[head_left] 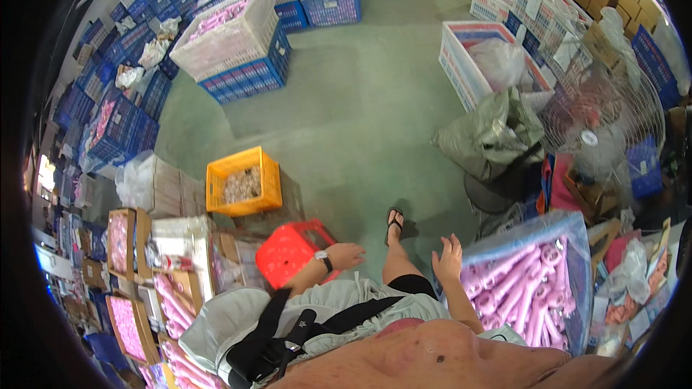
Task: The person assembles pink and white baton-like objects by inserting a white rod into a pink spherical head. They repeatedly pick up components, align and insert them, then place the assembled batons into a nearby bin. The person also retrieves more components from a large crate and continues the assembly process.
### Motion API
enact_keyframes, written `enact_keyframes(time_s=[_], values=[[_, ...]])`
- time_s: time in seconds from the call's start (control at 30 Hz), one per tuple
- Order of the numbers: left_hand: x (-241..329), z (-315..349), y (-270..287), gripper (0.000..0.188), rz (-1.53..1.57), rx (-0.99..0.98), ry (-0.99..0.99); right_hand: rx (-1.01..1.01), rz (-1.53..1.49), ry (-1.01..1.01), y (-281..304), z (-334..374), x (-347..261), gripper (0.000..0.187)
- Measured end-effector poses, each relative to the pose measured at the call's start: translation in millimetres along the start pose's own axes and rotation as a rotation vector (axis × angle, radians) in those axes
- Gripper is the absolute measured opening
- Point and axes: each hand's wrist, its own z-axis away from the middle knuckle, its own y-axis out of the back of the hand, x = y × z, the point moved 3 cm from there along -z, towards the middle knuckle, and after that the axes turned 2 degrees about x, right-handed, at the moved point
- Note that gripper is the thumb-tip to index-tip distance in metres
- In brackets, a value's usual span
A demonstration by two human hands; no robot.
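My left hand [347,255], with a watch on its wrist, hangs just right of a red plastic stool [288,253]. It looks empty, its fingers loosely stretched out. On the other side, my right hand [448,258] is raised with its fingers apart and nothing in it. Beside my right forearm stands a crate lined with blue plastic film [581,259], filled with long pink plastic parts [520,289] that have ring-shaped ends. Between the hands, one foot in a black flip-flop [393,225] shows on the green floor.
A yellow crate [268,189] of small pale pieces stands beyond the stool. Boxes of pink parts [130,328] crowd the left. Stacked white and blue crates [245,72] stand farther off. To the right are a grey-green sack [494,137], a large caged fan [602,115] and a white crate [458,65].
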Motion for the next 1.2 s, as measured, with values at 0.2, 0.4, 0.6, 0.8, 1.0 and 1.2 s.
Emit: enact_keyframes(time_s=[0.2, 0.4, 0.6, 0.8, 1.0, 1.2], values=[[-43, -144, 146, 0.037, -0.037, 0.041, -0.123, -0.23, -0.108, -0.014, -40, -179, -13, 0.023], [-112, -222, 271, 0.038, 0.304, 0.222, 0.049, -0.307, -0.167, 0.211, -47, -389, -92, 0.018], [-277, -215, 311, 0.038, 0.096, 0.3, 0.565, -0.41, -0.216, 0.518, -122, -600, -180, 0.022], [-452, -253, 391, 0.042, -0.021, 0.119, 0.885, -0.667, -0.149, 0.556, -213, -751, -250, 0.026], [-511, -431, 639, 0.032, -0.064, 0.172, 0.519, -0.698, -0.235, 0.297, -219, -908, -252, 0.032], [-516, -644, 876, 0.031, -0.128, 0.552, 0.171, -0.444, -0.227, -0.027, -228, -1069, -171, 0.031]])
